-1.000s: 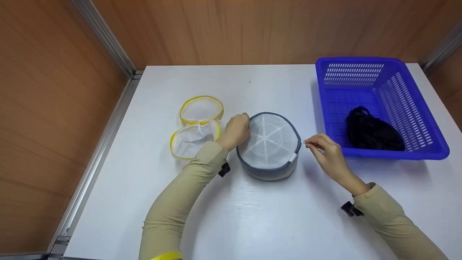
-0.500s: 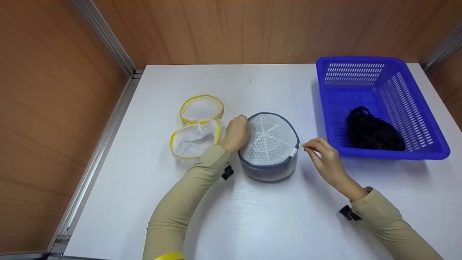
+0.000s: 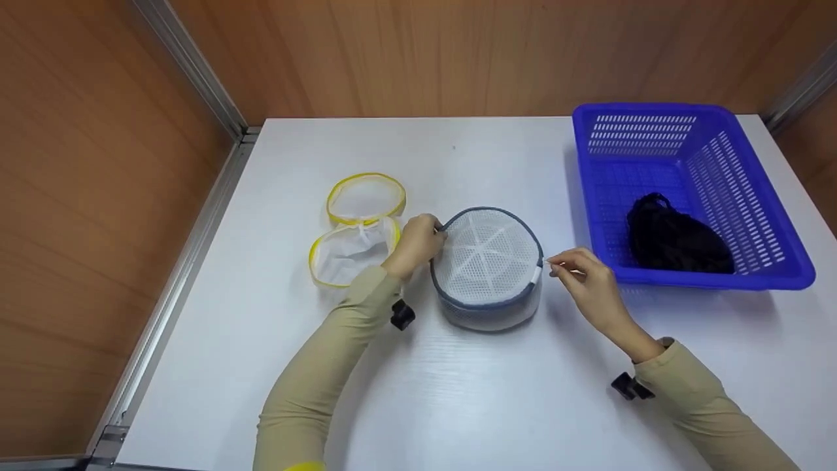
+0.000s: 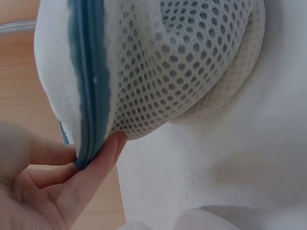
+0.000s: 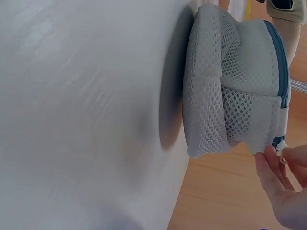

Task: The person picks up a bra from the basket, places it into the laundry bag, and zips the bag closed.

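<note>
On the white table point(image 3: 451, 392), one round, blue-trimmed white mesh bag point(image 3: 487, 261) stands top up, longer axis level; left hand point(image 3: 416, 245) pinches its rim point(image 4: 90, 91), right hand point(image 3: 594, 291) its white zipper pull point(image 5: 283, 159); two yellow-rimmed white rounds point(image 3: 366, 199) lie nearby.

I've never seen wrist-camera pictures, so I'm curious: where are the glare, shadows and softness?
Head: pale glare on the white table before the mesh bag, soft shadow left of the blue basket. Left wrist: mesh holes clear, left hand slightly soft. Right wrist: dark shadow beside the mesh bag, faint streaky shine on the table.
</note>
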Demonstrator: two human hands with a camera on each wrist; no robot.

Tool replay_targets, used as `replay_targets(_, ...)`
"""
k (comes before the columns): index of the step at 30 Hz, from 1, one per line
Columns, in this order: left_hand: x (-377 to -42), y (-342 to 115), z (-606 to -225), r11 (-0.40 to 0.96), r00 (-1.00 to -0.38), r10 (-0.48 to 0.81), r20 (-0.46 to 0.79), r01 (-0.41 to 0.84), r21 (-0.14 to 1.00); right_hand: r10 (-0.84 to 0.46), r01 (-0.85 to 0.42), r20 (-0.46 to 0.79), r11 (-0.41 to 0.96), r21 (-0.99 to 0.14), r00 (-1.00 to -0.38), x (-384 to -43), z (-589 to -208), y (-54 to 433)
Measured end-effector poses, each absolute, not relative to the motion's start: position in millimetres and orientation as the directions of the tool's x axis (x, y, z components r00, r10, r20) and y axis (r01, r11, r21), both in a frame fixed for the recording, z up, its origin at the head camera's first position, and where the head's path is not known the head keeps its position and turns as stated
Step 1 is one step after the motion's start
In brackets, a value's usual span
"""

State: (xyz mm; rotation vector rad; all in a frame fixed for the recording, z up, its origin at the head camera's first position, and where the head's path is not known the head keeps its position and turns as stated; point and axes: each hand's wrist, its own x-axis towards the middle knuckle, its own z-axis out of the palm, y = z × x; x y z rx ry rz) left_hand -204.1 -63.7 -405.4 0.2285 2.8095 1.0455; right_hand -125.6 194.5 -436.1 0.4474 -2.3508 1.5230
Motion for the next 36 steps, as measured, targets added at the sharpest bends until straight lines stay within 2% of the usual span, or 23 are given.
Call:
replay_targets(6,-201,-70,-410,0.596,-0.981,0.138,-0.135,-0.027,0.803,-0.055,-0.238,0.234,0.361,-0.901,-0.971,-119,-418,187)
replay_targets(10,-197,-72,-411,0.466,-0.978,0.089,-0.189,-0.126,0.876,-0.051,-0.135,0.125,0.325,-0.936,-0.991,-119,-415,186)
replay_targets(20,-197,-73,-416,0.392,-0.979,0.014,-0.202,-0.181,0.902,-0.050,0.008,-0.011,0.055,-0.998,-0.999,-133,-440,195)
replay_targets(23,-197,-72,-416,0.289,-0.969,0.017,-0.246,-0.231,0.929,-0.070,0.018,-0.012,-0.083,-0.996,-0.997,-147,-472,207)
replay_targets(28,-198,-71,-416,0.115,-0.947,0.023,-0.321,-0.316,0.942,-0.056,0.063,-0.052,-0.211,-0.975,-0.997,-173,-517,222)
replay_targets(35,-202,-70,-421,-0.046,-0.939,-0.014,-0.343,-0.342,0.939,-0.046,0.142,-0.135,-0.292,-0.946,-0.990,-180,-492,213)
replay_targets(36,-203,-70,-420,-0.067,-0.936,-0.023,-0.352,-0.350,0.934,-0.024,0.151,-0.150,-0.264,-0.953,-0.988,-184,-491,211)
